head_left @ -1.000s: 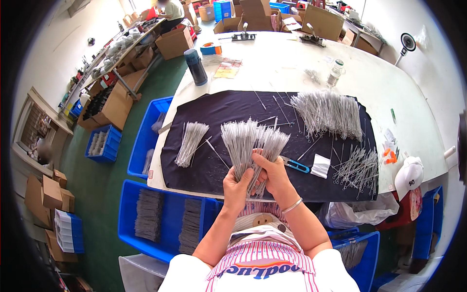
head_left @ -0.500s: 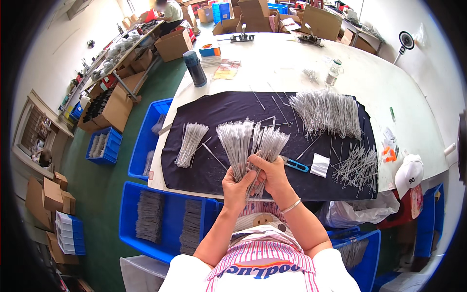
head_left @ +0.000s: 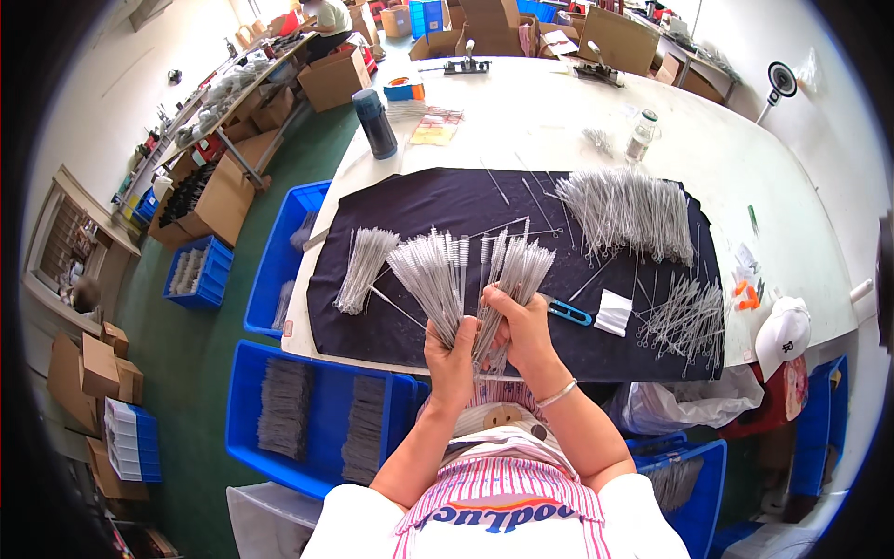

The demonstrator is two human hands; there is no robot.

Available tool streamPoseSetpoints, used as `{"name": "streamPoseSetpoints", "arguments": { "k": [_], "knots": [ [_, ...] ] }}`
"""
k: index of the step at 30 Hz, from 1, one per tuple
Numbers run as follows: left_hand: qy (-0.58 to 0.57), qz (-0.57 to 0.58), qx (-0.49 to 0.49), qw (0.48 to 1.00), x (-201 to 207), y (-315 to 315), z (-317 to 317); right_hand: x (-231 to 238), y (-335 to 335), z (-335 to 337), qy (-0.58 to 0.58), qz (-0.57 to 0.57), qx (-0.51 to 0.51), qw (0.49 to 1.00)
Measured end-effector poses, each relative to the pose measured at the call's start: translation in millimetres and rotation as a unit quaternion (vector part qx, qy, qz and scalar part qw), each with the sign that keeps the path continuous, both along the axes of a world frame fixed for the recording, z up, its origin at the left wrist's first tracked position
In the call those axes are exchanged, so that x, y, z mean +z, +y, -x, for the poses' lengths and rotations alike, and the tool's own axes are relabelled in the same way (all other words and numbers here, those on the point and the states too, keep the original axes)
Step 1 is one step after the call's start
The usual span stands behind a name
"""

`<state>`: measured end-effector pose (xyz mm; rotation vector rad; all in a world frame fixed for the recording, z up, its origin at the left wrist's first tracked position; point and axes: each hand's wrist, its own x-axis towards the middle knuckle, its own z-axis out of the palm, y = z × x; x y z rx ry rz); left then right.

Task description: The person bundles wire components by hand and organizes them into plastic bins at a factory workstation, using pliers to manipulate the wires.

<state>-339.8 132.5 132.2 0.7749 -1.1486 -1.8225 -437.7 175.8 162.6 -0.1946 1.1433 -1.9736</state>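
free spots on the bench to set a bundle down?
Bare: white table beyond the dark cloth, between flask and clear bottle; cloth's far-left corner. Crowded: cloth's right side under the brush piles, and around both hands.

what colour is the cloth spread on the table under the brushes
Black, or a very dark navy. The cloth shows clearly in the head view, covering the near part of the white table.

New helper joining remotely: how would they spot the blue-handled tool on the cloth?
Find the black cloth covering the near half of the white table. Just beyond the right hand lies the small clipper, beside a white paper square; it alone has bright blue handles among grey wire brushes.
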Motion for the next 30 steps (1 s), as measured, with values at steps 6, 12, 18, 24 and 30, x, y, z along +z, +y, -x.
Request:
{"name": "streamPoseSetpoints", "arguments": {
  "k": [6, 12, 18, 24, 30],
  "knots": [
    [-0.006, 0.021, -0.029, 0.999, 0, 0, 0, -4, -1, 4, 0.008, -0.006, 0.021, 1.000],
    [-0.015, 0.025, 0.056, 0.998, -11, 2, 2, -2, -1, -3, -0.029, 0.009, 0.013, 0.999],
    [-0.034, 0.024, 0.042, 0.998, -5, 4, 1, -13, -1, 2, -0.017, 0.006, 0.034, 0.999],
    [-0.021, 0.006, 0.035, 0.999, 0, 5, 0, -11, -4, 2, -0.019, 0.005, 0.037, 0.999],
    [-0.024, 0.004, 0.049, 0.998, -14, 3, -1, -11, -5, 2, -0.028, 0.011, 0.037, 0.999]
  ]
}}
